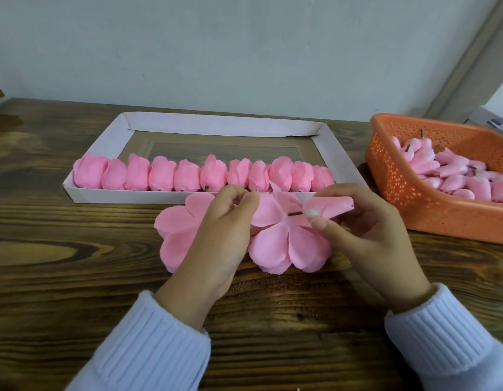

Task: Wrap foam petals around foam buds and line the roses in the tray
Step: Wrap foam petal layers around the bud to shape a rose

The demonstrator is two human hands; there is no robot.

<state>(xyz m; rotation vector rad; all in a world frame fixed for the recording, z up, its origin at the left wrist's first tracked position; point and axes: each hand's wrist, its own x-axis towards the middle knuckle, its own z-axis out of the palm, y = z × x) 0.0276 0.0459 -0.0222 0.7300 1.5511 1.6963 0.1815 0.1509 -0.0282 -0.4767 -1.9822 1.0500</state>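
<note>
head: left hand pinching petal, right hand pinching bud, stem through petal centre, just before tray; likely tear at stem hole, or wrap springing open if pinch slackens.

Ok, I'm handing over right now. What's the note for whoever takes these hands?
Left hand: pinches the pink petal sheet at its edge.
Right hand: pinches a foam bud, its dark stem at the sheet's centre.
A second petal sheet lies on the table under the left hand. Spare buds sit in the orange basket on the right.
Done: one row of finished roses along the near wall of the white tray.
Left: wrap this bud and set it in the tray. The tray's far part holds no roses yet.
</note>
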